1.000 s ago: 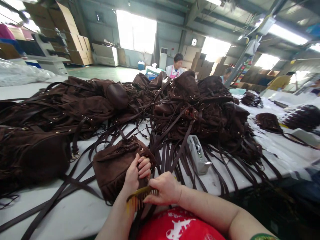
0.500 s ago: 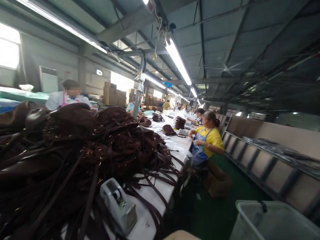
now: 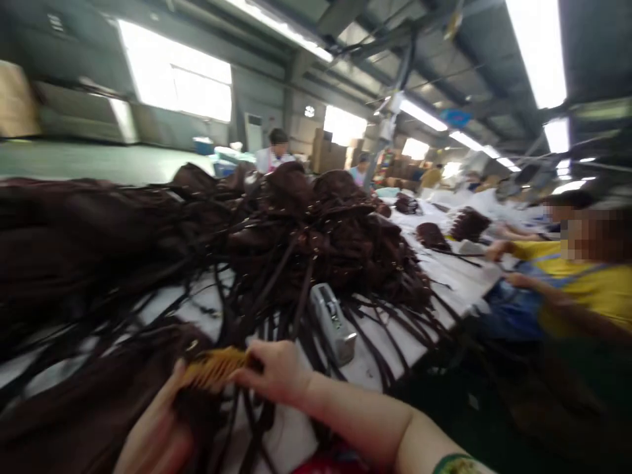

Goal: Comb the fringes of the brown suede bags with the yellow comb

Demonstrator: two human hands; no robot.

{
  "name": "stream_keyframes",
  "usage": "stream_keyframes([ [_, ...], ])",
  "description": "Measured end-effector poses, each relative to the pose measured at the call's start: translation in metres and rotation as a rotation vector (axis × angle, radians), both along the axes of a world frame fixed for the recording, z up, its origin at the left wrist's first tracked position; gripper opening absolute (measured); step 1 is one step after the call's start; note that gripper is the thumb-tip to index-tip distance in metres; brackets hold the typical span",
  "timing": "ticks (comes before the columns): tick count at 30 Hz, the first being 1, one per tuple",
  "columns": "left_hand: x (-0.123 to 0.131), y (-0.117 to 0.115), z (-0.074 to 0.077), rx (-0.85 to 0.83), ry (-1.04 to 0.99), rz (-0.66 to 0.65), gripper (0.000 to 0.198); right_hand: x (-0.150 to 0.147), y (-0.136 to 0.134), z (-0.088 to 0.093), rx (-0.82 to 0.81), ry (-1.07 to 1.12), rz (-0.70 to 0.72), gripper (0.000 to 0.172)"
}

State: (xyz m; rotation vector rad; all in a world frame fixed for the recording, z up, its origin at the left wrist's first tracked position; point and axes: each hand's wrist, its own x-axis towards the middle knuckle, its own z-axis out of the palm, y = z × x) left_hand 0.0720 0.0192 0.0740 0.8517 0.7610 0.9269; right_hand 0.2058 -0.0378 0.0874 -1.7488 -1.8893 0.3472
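A yellow-orange fringed piece stretches between my two hands above the white table. My right hand pinches its right end, along with something dark. At the other end, my left hand touches the piece; motion blurs its fingers, so its grip is unclear. Dark brown leather with a metal eyelet lies beside and under my left hand. Behind my hands rises a large heap of dark brown leather bags with long straps. A grey tape dispenser stands just beyond my right forearm.
At the right, a person in a yellow top and blue apron works at the table edge. Stacked brown pieces lie farther along the table. Another person is behind the heap. Loose straps hang toward the front edge.
The view has swung left and down. Both my hands and the yellow-orange piece have come into view, and the dispenser and heap appear farther right.
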Motion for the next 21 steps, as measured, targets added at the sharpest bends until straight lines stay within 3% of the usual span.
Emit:
stream_keyframes([
  [2, -0.036, -0.013, 0.005, -0.167, -0.115, 0.071, 0.039, -0.003, 0.007, -0.010, 0.071, 0.027, 0.016, 0.040],
  [4, -0.047, -0.022, 0.012, -0.305, -0.317, 0.065, 0.039, -0.006, 0.011, -0.016, 0.096, 0.047, 0.053, 0.039],
  [8, -0.039, -0.027, 0.017, -0.393, -0.555, -0.068, 0.044, -0.014, 0.008, -0.019, 0.135, 0.007, 0.135, 0.041],
  [11, -0.038, -0.030, 0.017, -0.397, -0.644, -0.103, 0.034, -0.020, 0.003, -0.021, 0.151, -0.046, 0.171, 0.040],
  [17, -0.047, -0.024, 0.016, -0.443, -0.717, -0.114, 0.029, -0.031, -0.015, -0.030, 0.091, -0.162, 0.393, 0.038],
  [21, -0.048, -0.017, 0.018, -0.506, -0.729, -0.139, 0.029, -0.036, -0.028, -0.028, 0.000, -0.185, 0.450, 0.040],
])
